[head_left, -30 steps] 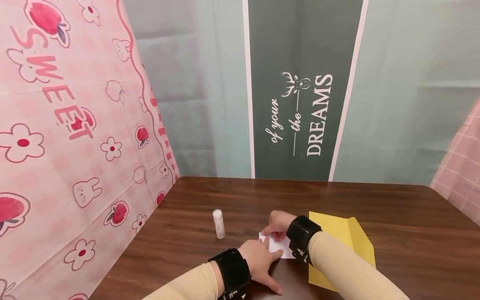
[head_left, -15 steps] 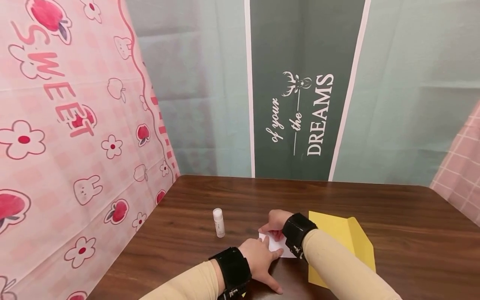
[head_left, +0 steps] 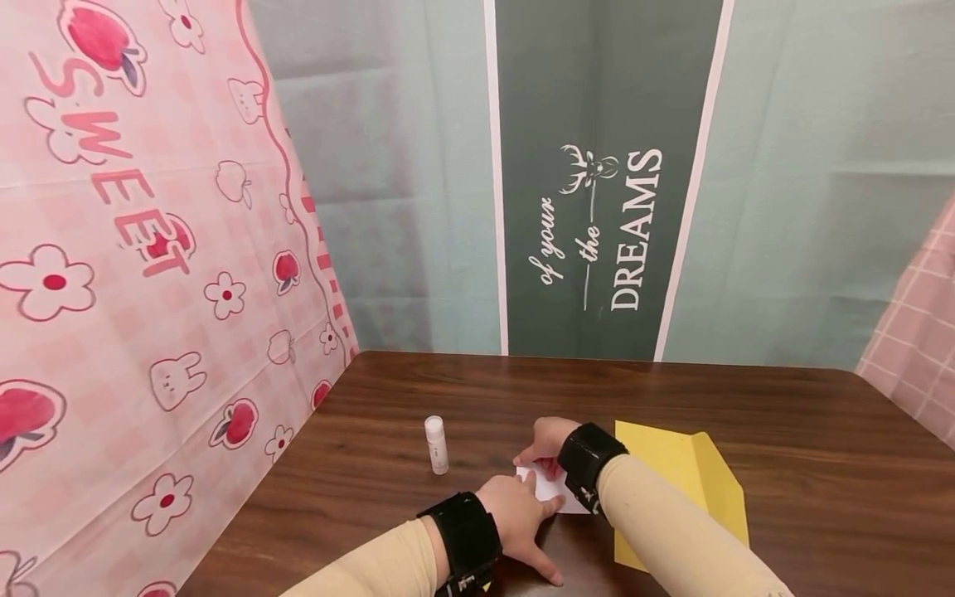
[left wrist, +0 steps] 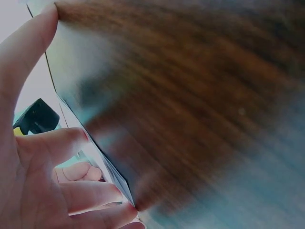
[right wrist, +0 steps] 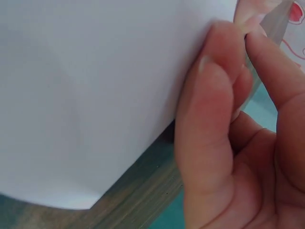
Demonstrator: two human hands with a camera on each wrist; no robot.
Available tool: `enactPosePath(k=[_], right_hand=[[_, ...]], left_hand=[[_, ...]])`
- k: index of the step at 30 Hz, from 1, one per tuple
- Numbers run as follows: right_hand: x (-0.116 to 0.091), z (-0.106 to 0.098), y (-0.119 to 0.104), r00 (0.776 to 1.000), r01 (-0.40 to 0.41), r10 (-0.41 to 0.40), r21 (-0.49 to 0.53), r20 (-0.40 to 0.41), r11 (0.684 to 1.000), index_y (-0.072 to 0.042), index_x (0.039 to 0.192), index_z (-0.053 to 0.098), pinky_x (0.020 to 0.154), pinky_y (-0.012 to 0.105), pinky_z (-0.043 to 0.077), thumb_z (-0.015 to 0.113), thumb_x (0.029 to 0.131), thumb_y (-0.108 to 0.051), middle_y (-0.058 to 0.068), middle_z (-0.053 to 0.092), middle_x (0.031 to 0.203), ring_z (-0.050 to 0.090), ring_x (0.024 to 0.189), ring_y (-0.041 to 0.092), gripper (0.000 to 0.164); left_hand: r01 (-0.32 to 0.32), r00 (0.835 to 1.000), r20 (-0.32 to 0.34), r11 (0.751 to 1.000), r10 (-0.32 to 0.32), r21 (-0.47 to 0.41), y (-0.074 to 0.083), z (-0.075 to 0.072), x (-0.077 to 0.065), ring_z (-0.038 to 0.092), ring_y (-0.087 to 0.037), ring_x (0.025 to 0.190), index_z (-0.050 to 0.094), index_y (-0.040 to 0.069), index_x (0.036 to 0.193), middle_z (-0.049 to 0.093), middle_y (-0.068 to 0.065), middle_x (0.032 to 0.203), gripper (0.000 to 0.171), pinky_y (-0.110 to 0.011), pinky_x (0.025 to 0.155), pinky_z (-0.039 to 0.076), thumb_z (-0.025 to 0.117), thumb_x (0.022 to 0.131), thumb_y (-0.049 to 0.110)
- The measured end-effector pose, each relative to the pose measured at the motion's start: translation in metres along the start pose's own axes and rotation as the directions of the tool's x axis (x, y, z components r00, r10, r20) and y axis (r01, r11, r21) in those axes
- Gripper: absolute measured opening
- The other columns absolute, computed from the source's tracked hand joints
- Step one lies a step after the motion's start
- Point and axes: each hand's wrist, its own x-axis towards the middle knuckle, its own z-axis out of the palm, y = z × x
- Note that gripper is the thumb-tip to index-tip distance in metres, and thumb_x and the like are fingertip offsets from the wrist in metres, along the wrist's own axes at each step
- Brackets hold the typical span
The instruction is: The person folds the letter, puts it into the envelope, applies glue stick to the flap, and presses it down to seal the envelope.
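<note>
Fingers of the left hand (head_left: 515,516) are straight and spread, some tips on the white paper (head_left: 548,490), the thumb reaching out over the table (head_left: 821,464). Opposite, the right hand (head_left: 550,441) has its fingers bent in at the paper's edge; whether they pinch it, I can't tell. That paper lies on the brown tabletop, between the hands. Black straps (head_left: 592,458) circle both wrists, with cream sleeves (head_left: 671,522) behind them. Past the left hand is a white tube (head_left: 437,446). A yellow sheet (head_left: 656,456) lies partly hidden by the right forearm.
</note>
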Motion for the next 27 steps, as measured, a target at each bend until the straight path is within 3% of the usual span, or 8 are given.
enactPosePath(k=[10, 17, 27], right_hand=[[0.003, -0.006, 0.019, 0.998, -0.031, 0.032, -0.008, 0.048, 0.999, -0.006, 0.054, 0.063, 0.042, 0.017, 0.039, 0.074, 0.077, -0.038, -0.001, 0.049, 0.047, 0.044, 0.039, 0.008, 0.041], [-0.003, -0.015, 0.031, 0.998, -0.034, 0.034, -0.015, 0.057, 0.999, -0.007, 0.051, 0.058, 0.040, 0.017, 0.037, 0.074, 0.077, -0.038, -0.001, 0.048, 0.046, 0.043, 0.037, 0.008, 0.044], [-0.006, -0.027, 0.051, 0.997, -0.042, 0.044, -0.034, 0.056, 0.999, -0.007, 0.052, 0.056, 0.045, 0.018, 0.044, 0.075, 0.075, -0.040, -0.002, 0.048, 0.047, 0.045, 0.040, 0.006, 0.044]], left_hand=[[-0.015, 1.000, 0.014, 1.000, 0.015, 0.003, 0.003, 0.001, 0.003, 0.056, -0.018, 0.106, 0.044, 0.042, 0.136, 0.052, -0.012, 0.131, 0.083, -0.029, 0.075, 0.047, 0.054, 0.064, 0.082], [-0.006, 1.000, 0.015, 1.000, 0.006, 0.010, 0.001, 0.000, 0.002, 0.055, -0.020, 0.111, 0.044, 0.042, 0.136, 0.051, -0.014, 0.132, 0.084, -0.031, 0.079, 0.046, 0.054, 0.063, 0.083], [0.014, 1.000, 0.011, 1.000, -0.014, 0.025, 0.000, -0.002, 0.001, 0.053, -0.019, 0.114, 0.043, 0.043, 0.137, 0.050, -0.012, 0.133, 0.086, -0.030, 0.079, 0.047, 0.054, 0.062, 0.084]])
